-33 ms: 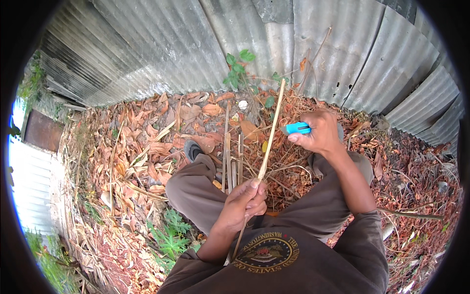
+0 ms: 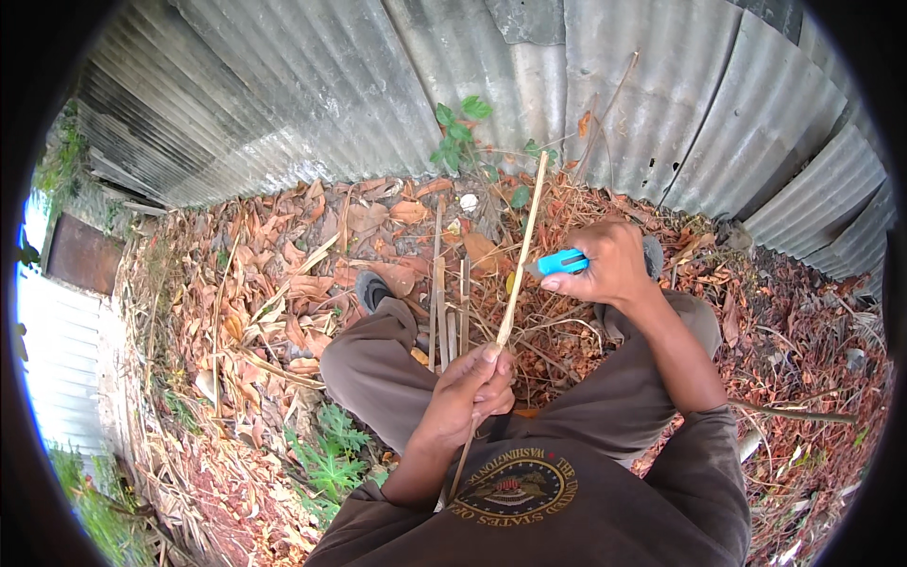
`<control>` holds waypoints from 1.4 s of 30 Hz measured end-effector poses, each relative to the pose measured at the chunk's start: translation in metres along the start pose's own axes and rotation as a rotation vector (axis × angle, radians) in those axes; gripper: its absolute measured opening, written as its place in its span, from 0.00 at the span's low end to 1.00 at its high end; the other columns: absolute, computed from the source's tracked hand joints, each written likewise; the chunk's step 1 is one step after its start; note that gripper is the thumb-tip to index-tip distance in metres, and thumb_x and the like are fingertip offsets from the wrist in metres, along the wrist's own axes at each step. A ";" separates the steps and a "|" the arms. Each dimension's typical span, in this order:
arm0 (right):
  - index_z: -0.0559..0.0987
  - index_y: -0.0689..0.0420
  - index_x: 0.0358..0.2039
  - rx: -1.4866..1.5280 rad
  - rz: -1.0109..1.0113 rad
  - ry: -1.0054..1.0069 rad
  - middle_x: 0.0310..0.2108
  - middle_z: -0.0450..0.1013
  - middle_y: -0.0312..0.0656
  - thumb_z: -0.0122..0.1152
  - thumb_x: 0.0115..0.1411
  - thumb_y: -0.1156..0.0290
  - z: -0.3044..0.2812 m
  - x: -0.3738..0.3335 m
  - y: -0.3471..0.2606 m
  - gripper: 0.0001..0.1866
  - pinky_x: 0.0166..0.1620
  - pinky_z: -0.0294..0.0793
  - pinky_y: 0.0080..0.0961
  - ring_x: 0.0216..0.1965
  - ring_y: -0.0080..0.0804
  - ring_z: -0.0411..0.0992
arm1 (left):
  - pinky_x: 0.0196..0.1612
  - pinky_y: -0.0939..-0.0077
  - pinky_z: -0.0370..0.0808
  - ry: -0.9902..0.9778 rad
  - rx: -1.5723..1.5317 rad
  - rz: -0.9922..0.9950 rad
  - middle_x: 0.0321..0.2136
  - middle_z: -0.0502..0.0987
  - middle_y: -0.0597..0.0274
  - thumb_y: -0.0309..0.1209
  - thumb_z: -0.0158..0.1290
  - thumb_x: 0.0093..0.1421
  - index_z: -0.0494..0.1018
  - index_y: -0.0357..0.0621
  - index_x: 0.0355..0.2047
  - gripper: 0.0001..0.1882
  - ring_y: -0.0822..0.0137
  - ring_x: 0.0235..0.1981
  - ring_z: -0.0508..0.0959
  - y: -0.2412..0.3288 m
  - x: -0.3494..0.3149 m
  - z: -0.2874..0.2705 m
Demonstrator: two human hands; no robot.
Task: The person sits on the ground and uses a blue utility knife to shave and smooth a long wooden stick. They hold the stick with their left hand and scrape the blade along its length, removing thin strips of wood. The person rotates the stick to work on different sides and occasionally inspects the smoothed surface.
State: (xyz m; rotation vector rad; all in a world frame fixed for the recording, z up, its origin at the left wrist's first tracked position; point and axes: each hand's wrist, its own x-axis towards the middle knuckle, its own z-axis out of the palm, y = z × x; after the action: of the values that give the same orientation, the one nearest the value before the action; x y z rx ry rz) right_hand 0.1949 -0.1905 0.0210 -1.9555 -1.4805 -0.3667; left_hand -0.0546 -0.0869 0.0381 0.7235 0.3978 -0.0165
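Note:
My left hand (image 2: 472,386) is closed around the lower part of a long, thin, pale wooden stick (image 2: 526,248), possibly split bamboo. The stick slants up and away from me, and its thin near end runs down past my wrist against my shirt. My right hand (image 2: 609,265) grips a box cutter with a bright blue handle (image 2: 564,262). Its short blade points left, at or very close to the right side of the stick, about midway between my left hand and the far tip; whether it touches I cannot tell.
Between my legs several flat wooden strips (image 2: 439,302) lie on dry brown leaves (image 2: 283,274). My shoe (image 2: 371,289) stands left of them. A corrugated metal fence (image 2: 321,104) runs across the back. Green plants grow at its foot and beside my left leg (image 2: 331,449).
My right hand has moved down and slightly left with the box cutter, bringing the blade to the stick. My left hand and the stick have stayed in place.

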 end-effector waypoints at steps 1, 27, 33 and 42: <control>0.72 0.53 0.08 -0.004 -0.068 0.002 0.07 0.64 0.38 0.59 0.41 0.27 0.006 -0.001 -0.010 0.37 0.18 0.65 0.35 0.11 0.40 0.67 | 0.24 0.82 0.56 0.012 0.003 0.003 0.15 0.55 0.77 0.41 0.41 0.70 0.64 0.44 0.33 0.14 0.82 0.13 0.54 -0.001 0.001 0.000; 0.79 0.54 0.12 -0.152 0.210 0.018 0.07 0.66 0.43 0.51 0.45 0.24 0.027 0.024 0.007 0.40 0.17 0.67 0.34 0.10 0.38 0.69 | 0.19 0.83 0.51 0.166 0.309 0.138 0.16 0.55 0.73 0.37 0.38 0.71 0.64 0.44 0.32 0.13 0.81 0.13 0.52 -0.010 0.002 -0.009; 0.82 0.52 0.16 -0.076 0.010 -0.152 0.06 0.65 0.41 0.51 0.45 0.23 0.037 -0.009 -0.029 0.39 0.15 0.66 0.34 0.09 0.38 0.67 | 0.19 0.84 0.51 0.188 0.265 0.133 0.16 0.55 0.74 0.38 0.39 0.71 0.63 0.44 0.32 0.13 0.82 0.14 0.52 -0.009 0.005 -0.015; 0.73 0.54 0.09 -0.098 0.154 -0.109 0.07 0.65 0.42 0.55 0.47 0.28 0.027 0.005 -0.010 0.37 0.18 0.66 0.38 0.11 0.42 0.68 | 0.18 0.84 0.51 0.190 0.349 0.151 0.16 0.55 0.74 0.39 0.39 0.71 0.63 0.44 0.33 0.13 0.81 0.14 0.53 -0.012 0.006 -0.012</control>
State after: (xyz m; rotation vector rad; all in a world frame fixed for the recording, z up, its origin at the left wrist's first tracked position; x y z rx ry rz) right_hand 0.1828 -0.1679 0.0072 -2.1822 -1.3907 -0.2727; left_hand -0.0549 -0.0876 0.0198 1.1029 0.5281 0.1296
